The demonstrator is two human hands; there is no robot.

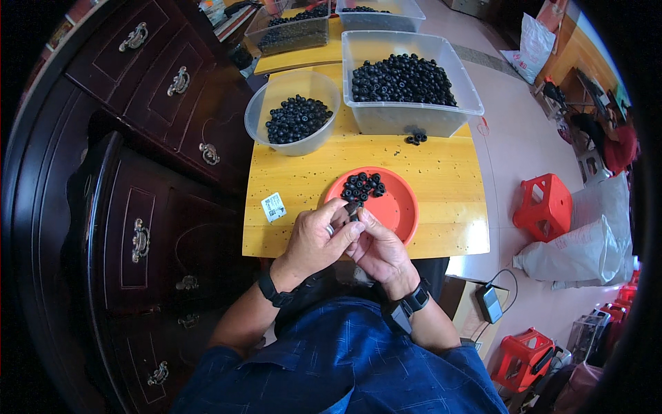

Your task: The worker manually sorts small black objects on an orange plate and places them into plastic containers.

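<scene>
Both my hands meet over the near edge of a round red plate [401,210]. Between the thumb and fingers of my left hand [312,240] is a small black part [354,210], partly hidden by the fingertips. My right hand [383,254] pinches at the same spot, its thumb pressed against the part. Several small black ring-shaped parts [363,185] with holes through them lie in the plate just beyond my fingers. A few more black rings [416,138] sit on the yellow table [296,179], by the big bin.
A round clear tub [254,114] and a rectangular clear bin [414,123] hold heaps of black parts. More bins [286,41] stand farther back. A white label [274,206] lies on the table. Dark wooden drawers [131,234] line the left; red stools [543,207] stand right. Another person [619,145] sits far right.
</scene>
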